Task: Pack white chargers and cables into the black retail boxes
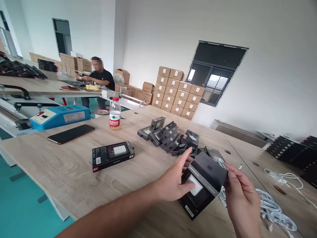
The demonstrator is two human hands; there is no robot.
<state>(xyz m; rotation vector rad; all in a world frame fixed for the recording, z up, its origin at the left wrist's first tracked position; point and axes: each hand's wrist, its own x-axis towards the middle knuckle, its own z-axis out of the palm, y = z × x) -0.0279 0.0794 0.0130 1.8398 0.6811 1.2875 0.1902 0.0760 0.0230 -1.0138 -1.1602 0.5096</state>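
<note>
A black retail box (196,202) is tilted in front of me above the table, a white device showing through its front window. My left hand (172,181) grips its left side, thumb across the window and fingers behind. The box's dark top flap (209,168) stands raised. At its right corner, my right hand (242,195) is closed with thumb and forefinger pinching the edge. Behind the held box lies a pile of similar black boxes (170,137). Coiled white cables (274,211) lie beside and beyond my right hand.
One black box (113,155) lies apart on the left, near a phone (71,133) and a plastic bottle (115,114). A blue machine (60,116) stands past the table edge. Black boxes are stacked at right (288,153). Another person (105,76) sits at a far table.
</note>
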